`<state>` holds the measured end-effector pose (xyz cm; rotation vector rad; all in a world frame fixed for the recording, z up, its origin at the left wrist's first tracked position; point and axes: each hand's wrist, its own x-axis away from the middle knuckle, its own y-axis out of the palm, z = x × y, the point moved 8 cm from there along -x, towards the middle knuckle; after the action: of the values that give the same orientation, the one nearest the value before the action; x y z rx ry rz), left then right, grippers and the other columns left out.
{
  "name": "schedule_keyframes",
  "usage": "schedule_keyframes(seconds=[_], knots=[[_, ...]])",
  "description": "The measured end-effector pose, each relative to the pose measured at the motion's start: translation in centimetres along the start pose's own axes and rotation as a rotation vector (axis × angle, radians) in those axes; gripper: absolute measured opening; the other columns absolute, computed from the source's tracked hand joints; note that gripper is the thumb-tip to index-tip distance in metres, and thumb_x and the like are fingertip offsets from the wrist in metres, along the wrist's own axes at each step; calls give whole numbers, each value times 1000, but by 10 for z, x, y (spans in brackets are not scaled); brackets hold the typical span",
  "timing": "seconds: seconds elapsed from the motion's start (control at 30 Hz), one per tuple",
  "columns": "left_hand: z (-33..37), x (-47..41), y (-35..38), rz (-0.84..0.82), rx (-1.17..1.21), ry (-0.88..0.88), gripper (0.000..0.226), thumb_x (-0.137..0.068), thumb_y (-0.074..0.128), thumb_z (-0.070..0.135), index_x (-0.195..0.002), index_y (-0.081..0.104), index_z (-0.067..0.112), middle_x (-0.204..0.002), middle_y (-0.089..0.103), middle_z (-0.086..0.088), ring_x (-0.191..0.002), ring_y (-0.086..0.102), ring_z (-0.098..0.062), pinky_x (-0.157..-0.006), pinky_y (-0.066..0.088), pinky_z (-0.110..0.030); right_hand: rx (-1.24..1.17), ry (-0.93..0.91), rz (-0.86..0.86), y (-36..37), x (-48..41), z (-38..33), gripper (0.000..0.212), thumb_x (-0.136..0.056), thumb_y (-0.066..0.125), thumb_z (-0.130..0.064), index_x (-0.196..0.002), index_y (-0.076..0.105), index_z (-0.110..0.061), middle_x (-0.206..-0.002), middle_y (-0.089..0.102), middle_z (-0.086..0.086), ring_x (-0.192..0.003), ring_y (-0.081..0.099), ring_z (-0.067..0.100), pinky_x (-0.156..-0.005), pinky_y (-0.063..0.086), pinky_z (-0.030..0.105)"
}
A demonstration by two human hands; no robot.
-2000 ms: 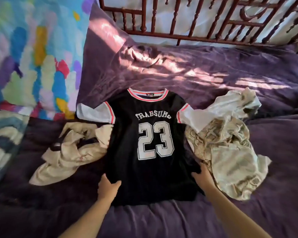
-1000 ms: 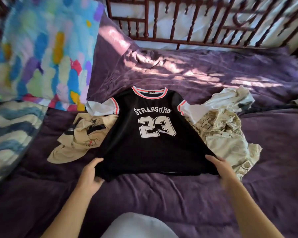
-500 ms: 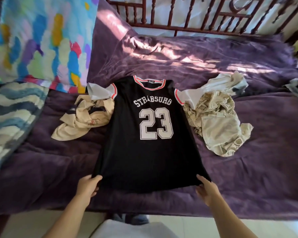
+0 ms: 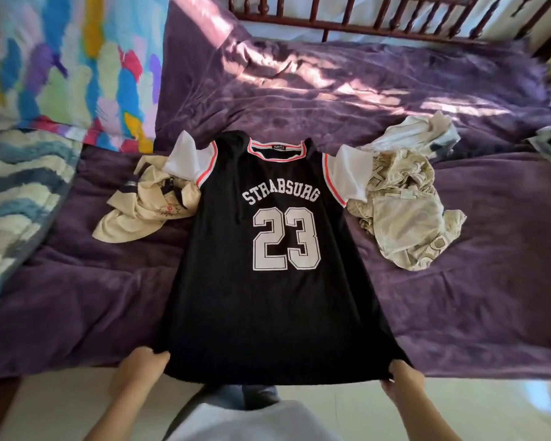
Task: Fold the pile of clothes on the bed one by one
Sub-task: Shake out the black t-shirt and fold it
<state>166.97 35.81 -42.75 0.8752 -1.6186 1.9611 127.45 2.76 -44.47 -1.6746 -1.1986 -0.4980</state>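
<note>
Gripping both hem corners: my left hand (image 4: 140,364) and right hand (image 4: 401,377) each curl round the black jersey (image 4: 277,313), which lies face up on the bed (image 4: 458,297). Spreading step, I judge. Next: release and fold the sleeves inward. Beige garment (image 4: 140,214) and pale garment (image 4: 404,218) lie unfolded on either side.

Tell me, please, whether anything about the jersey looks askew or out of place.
Slightly. The black jersey lies straight, but its hem overhangs the bed edge, pinched by the left hand and right hand, and its white sleeves rest on the crumpled beige garment and cream garment.
</note>
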Motion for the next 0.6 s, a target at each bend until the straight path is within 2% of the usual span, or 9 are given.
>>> schedule_keyframes(seconds=[0.07,0.17,0.2,0.27,0.33,0.4,0.47,0.53,0.6], knots=[[13,0,-11,122,-178,34,55,-78,65,44,-115,53,6,-118,53,-22,-109,51,-38,-88,44,-42,182,-68,55,5,7,-6,44,-80,52,3,-119,41,20,-86,50,21,-73,45,28,-67,40,38],[62,10,-39,323,-214,201,64,-79,65,47,-125,45,7,-119,48,-22,-109,48,-38,-83,44,-45,416,-203,63,31,16,-37,68,-64,61,-25,-122,47,9,-114,55,28,-93,52,33,-82,46,43],[78,10,-43,324,-208,246,61,-81,63,45,-126,46,8,-120,48,-21,-109,48,-38,-83,45,-45,522,-230,83,39,26,-50,64,-70,60,-28,-125,48,2,-121,52,28,-104,51,37,-92,44,44],[105,5,-47,292,-189,301,53,-86,59,42,-126,46,9,-122,47,-18,-112,47,-36,-83,45,-43,635,-321,133,54,40,-79,47,-85,51,-25,-128,50,-7,-130,46,25,-120,41,39,-100,35,41],[134,2,-50,269,-186,373,51,-89,55,40,-128,44,11,-125,46,-15,-115,47,-33,-84,45,-42,627,-390,119,73,49,-102,36,-87,48,-22,-120,58,-8,-126,50,23,-119,42,39,-98,36,39],[159,0,-52,261,-204,435,51,-90,52,40,-132,42,13,-129,44,-13,-117,46,-31,-86,44,-41,579,-427,56,94,57,-117,20,-86,49,-19,-92,64,-7,-108,56,21,-110,48,39,-97,42,40],[177,-2,-50,245,-225,475,50,-91,51,40,-133,40,15,-131,42,-12,-119,45,-30,-87,44,-40,543,-421,12,111,58,-127,19,-84,50,-16,-68,59,-10,-97,57,19,-103,53,38,-95,46,43],[191,-2,-46,219,-232,488,50,-92,49,40,-134,39,16,-134,40,-10,-121,43,-28,-88,44,-39,515,-413,-21,126,58,-138,22,-82,50,-15,-61,56,-15,-100,59,20,-100,55,38,-89,48,40],[203,-3,-41,203,-234,494,50,-93,47,40,-136,37,17,-137,38,-9,-122,42,-26,-90,43,-37,475,-434,-68,145,52,-152,18,-82,52,-15,-67,62,-11,-97,60,18,-94,58,35,-81,49,38]])
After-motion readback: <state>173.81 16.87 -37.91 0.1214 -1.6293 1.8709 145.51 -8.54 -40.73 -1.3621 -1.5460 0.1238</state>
